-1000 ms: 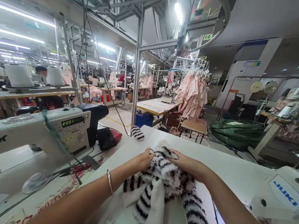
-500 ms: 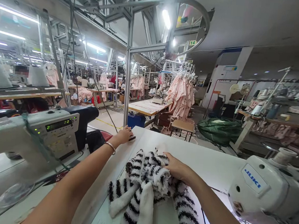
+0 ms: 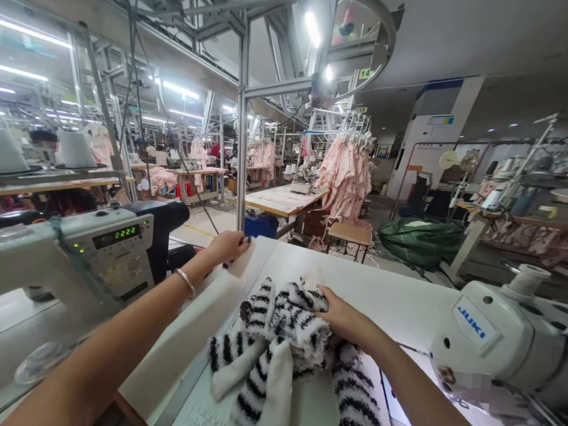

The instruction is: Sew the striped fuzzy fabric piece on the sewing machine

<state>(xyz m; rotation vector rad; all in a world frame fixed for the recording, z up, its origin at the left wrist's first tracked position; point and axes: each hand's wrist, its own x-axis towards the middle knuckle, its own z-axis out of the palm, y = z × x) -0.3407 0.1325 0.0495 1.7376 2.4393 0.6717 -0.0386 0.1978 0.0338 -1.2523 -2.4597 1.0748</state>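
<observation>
A pile of fuzzy black-and-white striped fabric pieces (image 3: 298, 321) lies on the white table, with plain white backs showing on some strips. My right hand (image 3: 347, 316) rests on the far right side of the pile, its fingers curled over the fabric's edge. At the table's far left edge, my left hand (image 3: 230, 247) is closed on a small fabric piece (image 3: 240, 264). White cloth with dark bits shows below and beside those fingers; most of it is hidden by the hand.
A sewing machine with a lit display (image 3: 118, 237) stands at left, and a JUKI machine (image 3: 478, 329) at right. Beyond the white table (image 3: 383, 276) are a stool (image 3: 349, 235), a green bundle (image 3: 419, 243) and hanging pink garments (image 3: 345, 172). A metal post (image 3: 240, 162) rises behind the table.
My left hand has moved left and slightly up with the small piece, more of which now shows. My right hand stays on the pile, which has barely shifted.
</observation>
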